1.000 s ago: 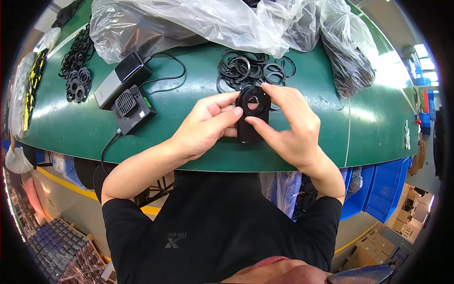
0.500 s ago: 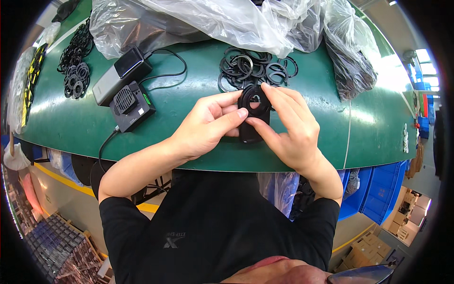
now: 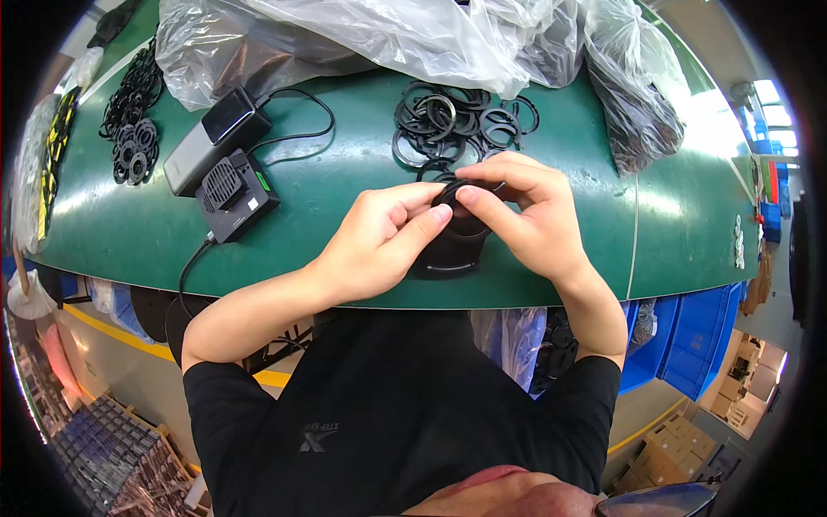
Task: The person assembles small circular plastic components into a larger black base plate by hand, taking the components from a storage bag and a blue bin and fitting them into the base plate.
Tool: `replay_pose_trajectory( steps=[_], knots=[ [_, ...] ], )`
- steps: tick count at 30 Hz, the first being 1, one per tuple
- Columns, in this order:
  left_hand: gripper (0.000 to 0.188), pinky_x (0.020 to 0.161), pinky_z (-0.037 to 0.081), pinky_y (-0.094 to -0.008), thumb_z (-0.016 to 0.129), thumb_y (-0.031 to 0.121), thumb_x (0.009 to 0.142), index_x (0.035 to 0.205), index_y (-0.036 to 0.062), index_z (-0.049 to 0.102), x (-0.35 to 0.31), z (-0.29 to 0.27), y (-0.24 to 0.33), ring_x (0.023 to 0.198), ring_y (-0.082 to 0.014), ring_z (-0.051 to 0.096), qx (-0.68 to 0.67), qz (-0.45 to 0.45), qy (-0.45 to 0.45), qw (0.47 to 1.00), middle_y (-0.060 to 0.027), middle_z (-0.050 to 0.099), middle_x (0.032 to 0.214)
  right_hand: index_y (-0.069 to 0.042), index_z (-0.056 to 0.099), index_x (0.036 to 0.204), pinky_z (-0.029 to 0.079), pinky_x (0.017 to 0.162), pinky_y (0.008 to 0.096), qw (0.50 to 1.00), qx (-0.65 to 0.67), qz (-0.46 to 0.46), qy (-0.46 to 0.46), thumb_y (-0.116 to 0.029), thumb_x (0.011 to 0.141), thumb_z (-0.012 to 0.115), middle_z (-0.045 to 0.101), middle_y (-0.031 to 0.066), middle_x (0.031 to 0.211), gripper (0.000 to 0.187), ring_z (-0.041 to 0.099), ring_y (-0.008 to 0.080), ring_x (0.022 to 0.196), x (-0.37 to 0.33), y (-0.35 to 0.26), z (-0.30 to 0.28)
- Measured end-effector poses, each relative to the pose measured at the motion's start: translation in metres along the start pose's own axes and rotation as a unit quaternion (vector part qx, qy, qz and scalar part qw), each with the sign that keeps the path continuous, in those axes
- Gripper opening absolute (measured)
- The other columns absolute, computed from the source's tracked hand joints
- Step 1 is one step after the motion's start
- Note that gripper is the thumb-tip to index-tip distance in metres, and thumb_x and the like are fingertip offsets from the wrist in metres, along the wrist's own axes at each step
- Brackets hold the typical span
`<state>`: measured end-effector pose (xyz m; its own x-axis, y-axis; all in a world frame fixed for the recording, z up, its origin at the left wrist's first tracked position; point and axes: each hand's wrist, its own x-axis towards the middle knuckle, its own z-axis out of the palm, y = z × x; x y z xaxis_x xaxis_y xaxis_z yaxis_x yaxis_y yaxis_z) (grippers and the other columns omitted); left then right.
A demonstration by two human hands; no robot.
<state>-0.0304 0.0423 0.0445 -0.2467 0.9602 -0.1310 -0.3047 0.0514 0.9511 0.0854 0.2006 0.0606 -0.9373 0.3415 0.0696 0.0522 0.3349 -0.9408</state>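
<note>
Close to the table's front edge, a black plastic part (image 3: 453,248) with a rounded upper end is held between my two hands. My left hand (image 3: 376,241) pinches its upper left side between thumb and fingers. On the upper right, my right hand (image 3: 536,215) grips it, thumb on the near face and fingers curled behind. The part is tilted, so its round opening is mostly hidden. Just beyond my fingertips lies a loose pile of black rings (image 3: 441,121), some shiny at the rim. Whether a separate ring sits on the held part I cannot tell.
Left of my hands stand a grey-and-black box-shaped device (image 3: 203,155) and a smaller black vented unit (image 3: 237,202), both cabled. More black rings (image 3: 133,151) lie farther left. Clear plastic bags (image 3: 362,39) cover the green table's (image 3: 345,276) back. Blue bins (image 3: 693,345) sit below at right.
The black part has tipped in my hands, so its round opening no longer faces up. My right fingers have shifted over its top edge; the left grip is nearly the same.
</note>
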Motion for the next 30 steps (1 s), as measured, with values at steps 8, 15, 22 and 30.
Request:
replay_pose_trajectory(
  steps=[8,15,22,30],
  knots=[
    [0.026,0.07,0.045,-0.0212,0.051,0.009,0.093,0.112,-0.0077,0.056,-0.001,0.004,-0.006,0.081,-0.0044,0.053,0.027,0.024,0.06,0.998,-0.0029,0.063,0.09,0.001,0.067,0.09,0.048,0.063,0.0225,0.999,0.048,0.018,0.016,-0.009,0.078,0.069,0.065,0.0073,0.082,0.015,0.061,0.0104,0.071,0.001,0.008,0.003],
    [0.031,0.056,0.034,-0.0178,0.049,0.012,0.094,0.12,-0.0047,0.054,-0.003,-0.001,-0.011,0.065,-0.0017,0.039,0.127,0.031,0.057,0.99,0.0059,0.052,0.074,0.001,0.067,0.09,0.048,0.064,0.022,0.998,0.045,0.033,0.002,-0.01,0.078,0.069,0.064,0.0061,0.082,0.017,0.06,0.0091,0.072,0.0,0.009,0.005],
    [0.023,0.049,0.036,-0.0226,0.053,0.008,0.091,0.109,-0.0041,0.059,-0.001,0.002,-0.013,0.059,-0.0026,0.04,0.18,0.046,0.089,0.979,-0.0016,0.054,0.062,0.002,0.067,0.092,0.047,0.064,0.0214,0.994,0.1,0.051,-0.02,-0.009,0.079,0.068,0.064,0.0051,0.084,0.016,0.059,0.0074,0.074,0.001,0.015,0.005],
    [0.022,0.054,0.044,-0.0222,0.059,0.004,0.086,0.107,-0.0041,0.061,0.002,0.007,-0.021,0.06,-0.0043,0.052,0.152,0.139,0.16,0.965,-0.0118,0.066,0.073,0.002,0.067,0.093,0.047,0.066,0.0208,0.986,0.146,0.076,-0.01,-0.01,0.081,0.067,0.064,0.0048,0.083,0.018,0.058,0.0072,0.073,0.0,0.017,0.005]
  ],
)
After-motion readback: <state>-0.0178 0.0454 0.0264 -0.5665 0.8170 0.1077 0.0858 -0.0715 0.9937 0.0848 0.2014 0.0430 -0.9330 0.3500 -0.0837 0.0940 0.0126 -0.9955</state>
